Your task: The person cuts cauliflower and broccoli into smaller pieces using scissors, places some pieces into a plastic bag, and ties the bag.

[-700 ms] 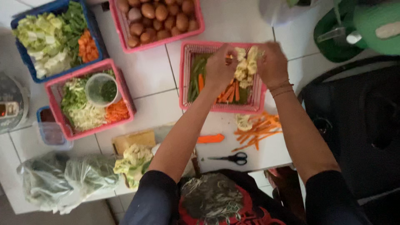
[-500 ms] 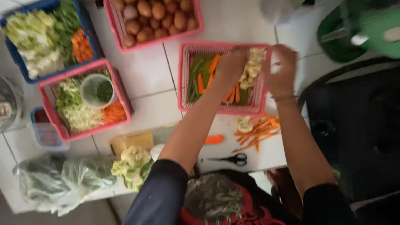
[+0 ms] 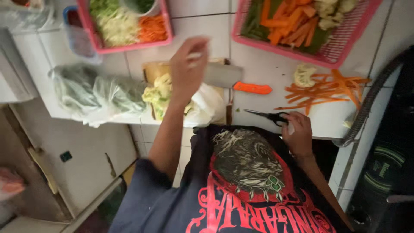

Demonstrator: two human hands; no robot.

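Your left hand (image 3: 187,71) is raised above the white tiled worktop (image 3: 207,39), its fingers (image 3: 196,45) curled loosely and partly blurred; something pale shows between them, but you cannot tell from this view what it is or whether they truly grip it. Directly beneath this hand lies a wooden cutting board (image 3: 155,69) with a broad cleaver blade (image 3: 222,74) resting on it, its orange handle (image 3: 253,88) pointing toward your right. A pile of cauliflower pieces (image 3: 158,92) sits at the near edge of the board, touching a white plastic bag (image 3: 207,108). To the left of these, a clear plastic bag of green vegetables (image 3: 92,92) lies along the worktop edge. Your right hand (image 3: 297,133) rests at the near edge of the worktop, fingers bent over the black handles of a pair of scissors (image 3: 269,115), whose blades point toward the board; the hand touches the handles without visibly lifting them. Just beyond the scissors lie loose carrot strips (image 3: 327,88) and one cauliflower floret (image 3: 304,74). At the far side, a pink basket (image 3: 340,49) holds carrot sticks, green beans and cauliflower, and a second pink basket (image 3: 129,43) holds shredded cabbage, greens and shredded carrot. A small blue container (image 3: 77,36) stands just beside that second basket.
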